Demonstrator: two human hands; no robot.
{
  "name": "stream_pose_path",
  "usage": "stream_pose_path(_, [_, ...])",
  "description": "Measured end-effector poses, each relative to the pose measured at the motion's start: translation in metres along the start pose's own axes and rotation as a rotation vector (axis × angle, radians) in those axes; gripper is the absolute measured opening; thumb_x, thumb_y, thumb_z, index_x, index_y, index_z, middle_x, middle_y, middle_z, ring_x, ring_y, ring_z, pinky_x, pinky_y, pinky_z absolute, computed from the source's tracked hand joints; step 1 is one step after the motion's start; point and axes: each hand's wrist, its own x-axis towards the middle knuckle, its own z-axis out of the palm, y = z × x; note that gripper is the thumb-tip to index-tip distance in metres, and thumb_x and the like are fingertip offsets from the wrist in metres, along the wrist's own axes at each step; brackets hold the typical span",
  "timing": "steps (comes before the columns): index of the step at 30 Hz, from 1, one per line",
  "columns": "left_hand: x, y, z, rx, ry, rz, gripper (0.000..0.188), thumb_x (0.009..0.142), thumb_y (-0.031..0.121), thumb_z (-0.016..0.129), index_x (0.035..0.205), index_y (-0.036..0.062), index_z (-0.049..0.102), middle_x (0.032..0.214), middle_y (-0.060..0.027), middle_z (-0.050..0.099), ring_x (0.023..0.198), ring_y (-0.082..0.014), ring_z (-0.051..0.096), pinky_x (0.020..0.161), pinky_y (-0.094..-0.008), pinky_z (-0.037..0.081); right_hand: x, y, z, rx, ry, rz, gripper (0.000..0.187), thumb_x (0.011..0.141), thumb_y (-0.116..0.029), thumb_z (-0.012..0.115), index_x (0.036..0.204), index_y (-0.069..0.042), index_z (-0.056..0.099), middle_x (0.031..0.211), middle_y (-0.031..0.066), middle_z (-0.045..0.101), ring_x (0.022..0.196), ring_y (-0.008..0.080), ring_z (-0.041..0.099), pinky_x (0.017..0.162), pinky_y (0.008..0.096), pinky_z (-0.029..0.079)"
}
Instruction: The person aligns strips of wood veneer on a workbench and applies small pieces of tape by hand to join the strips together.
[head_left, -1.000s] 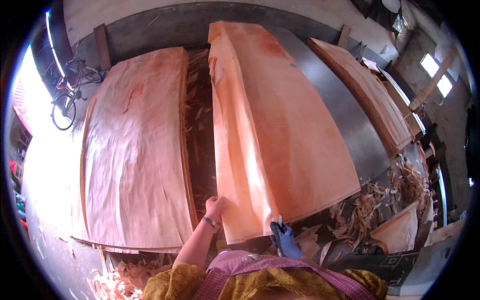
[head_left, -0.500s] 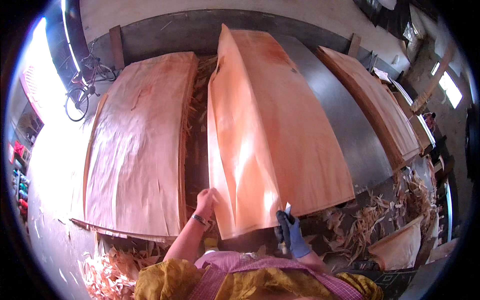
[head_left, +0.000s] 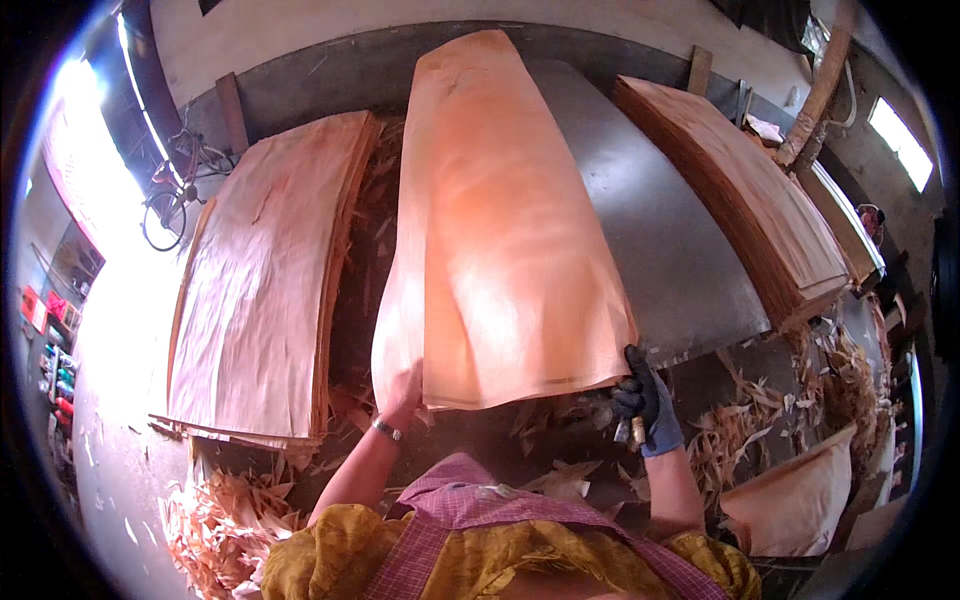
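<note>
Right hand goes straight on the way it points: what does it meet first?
Likely the thin wood sheet: the gloved right hand is at its near right corner. The flat grey surface lies just right of that line; depth is unclear.

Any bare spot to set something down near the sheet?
Best patch: the grey panel, bare between the wood sheet and the right stack; the right hand is by its near-left corner. Crowded: the gap between sheet and left stack, strewn with shavings, and lower right, heaped with scraps.
</note>
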Motion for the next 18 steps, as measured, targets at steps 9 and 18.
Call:
stream_pose_path(9, [0.060,-0.051,0.149,-1.069,-0.200,-0.239,0.066,0.082,0.060,0.065,0.111,0.0012,0.054,0.106,-0.0139,0.063,0.099,-0.0304,0.063,0.090,-0.0456,0.052,0.089,-0.148,-0.106,-0.671,0.346,-0.252,0.031,0.084,-0.042,0.072,0.085,-0.015,0.056,0.054,-0.0034,0.045,0.038,0.0091,0.041,0.036,0.0260,0.033])
stream_pose_path(18, [0.144,0.012,0.244,-1.146,0.295,-0.151,0.046,0.088,0.045,0.067,0.114,0.0090,0.055,0.108,-0.0043,0.062,0.097,-0.0203,0.062,0.072,-0.0316,0.053,0.175,-0.263,-0.228,-0.762,0.392,-0.206,0.031,0.085,-0.043,0.070,0.086,-0.015,0.056,0.051,-0.0004,0.046,0.036,0.0119,0.041,0.035,0.0288,0.031])
